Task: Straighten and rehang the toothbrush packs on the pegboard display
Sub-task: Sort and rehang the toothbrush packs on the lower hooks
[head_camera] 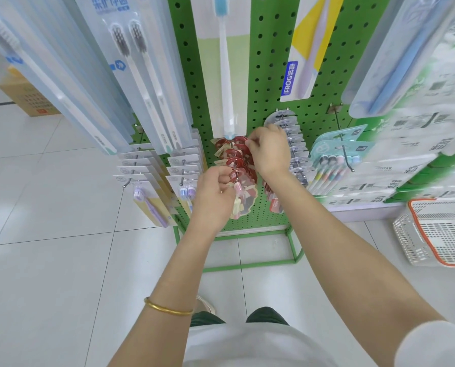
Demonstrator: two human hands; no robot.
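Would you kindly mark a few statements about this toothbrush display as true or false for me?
1. The left hand and the right hand both hold the hanging red packs. True.
2. The pegboard is blue. False: it is green.
3. The gold bangle is on the right wrist. False: it is on the left wrist.
4. A white basket with an orange rim stands on the floor. True.

Both hands (215, 192) (270, 152) pinch red toothbrush packs (238, 165) on green pegboard (271, 62).

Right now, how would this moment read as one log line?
left hand: pinches front red pack | right hand: pinches rear red pack | step: straightening row
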